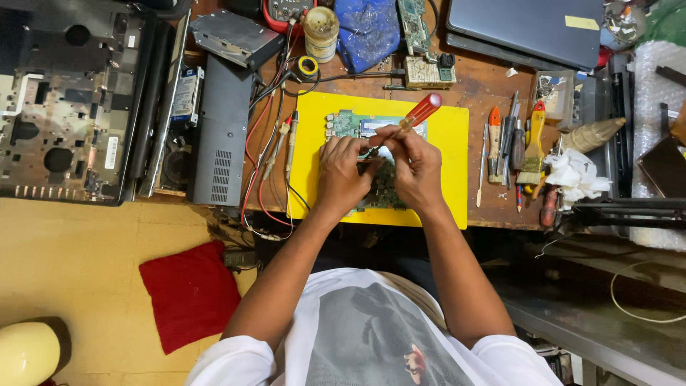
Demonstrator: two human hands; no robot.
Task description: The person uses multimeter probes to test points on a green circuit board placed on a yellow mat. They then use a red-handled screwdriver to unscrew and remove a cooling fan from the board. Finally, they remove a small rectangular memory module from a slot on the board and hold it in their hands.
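Note:
A green circuit board (349,123) lies on a yellow mat (446,164) in the middle of the wooden bench. My right hand (414,168) grips a screwdriver with a clear red handle (421,111), its tip pointing down at the board near my fingers. My left hand (339,175) rests on the board beside the tip, fingers pinched together over a small part I cannot make out. Both hands cover the board's lower half.
An opened laptop chassis (64,107) and a dark panel (221,129) lie at the left, with red and black probe leads (268,164) beside the mat. Brushes and hand tools (514,143) lie at the right, a closed laptop (529,25) at the back. A red cushion (189,293) lies on the floor.

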